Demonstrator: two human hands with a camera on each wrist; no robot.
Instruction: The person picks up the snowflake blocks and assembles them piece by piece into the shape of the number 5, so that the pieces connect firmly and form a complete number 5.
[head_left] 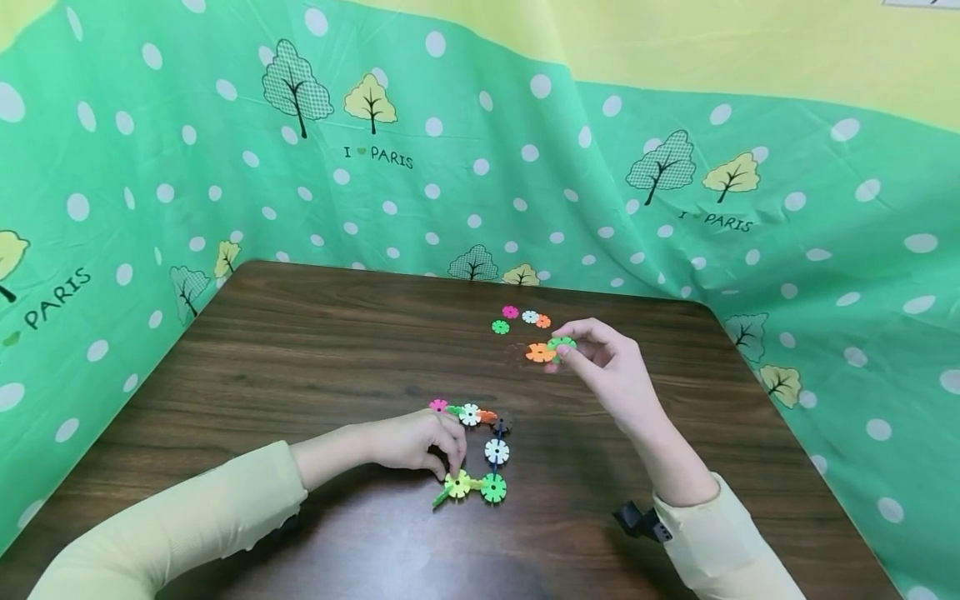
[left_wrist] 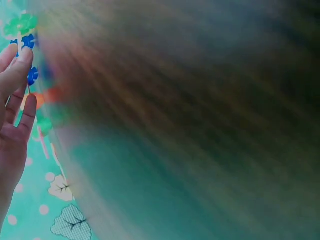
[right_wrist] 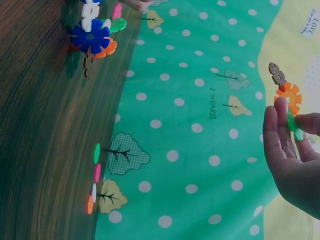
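In the head view my right hand (head_left: 611, 371) pinches a green snowflake disc (head_left: 562, 342) between thumb and fingertips, raised over the table. An orange disc (right_wrist: 289, 97) joins that green one, and a brown disc (right_wrist: 276, 75) follows at its far end. My left hand (head_left: 420, 442) is down at a linked chain of snowflake discs, thumb and fingertip at its yellow disc (head_left: 457, 486). The chain bends round through a green disc (head_left: 493, 488), a white disc (head_left: 497, 451) and a brown disc (head_left: 502, 422) to a pink disc (head_left: 438, 406), partly behind the left hand.
Loose discs lie at the back of the brown wooden table (head_left: 337, 333): pink (head_left: 510, 312), white (head_left: 529, 317), orange (head_left: 543, 322) and green (head_left: 500, 327). A green dotted curtain (head_left: 450, 192) hangs behind the table and along its sides.
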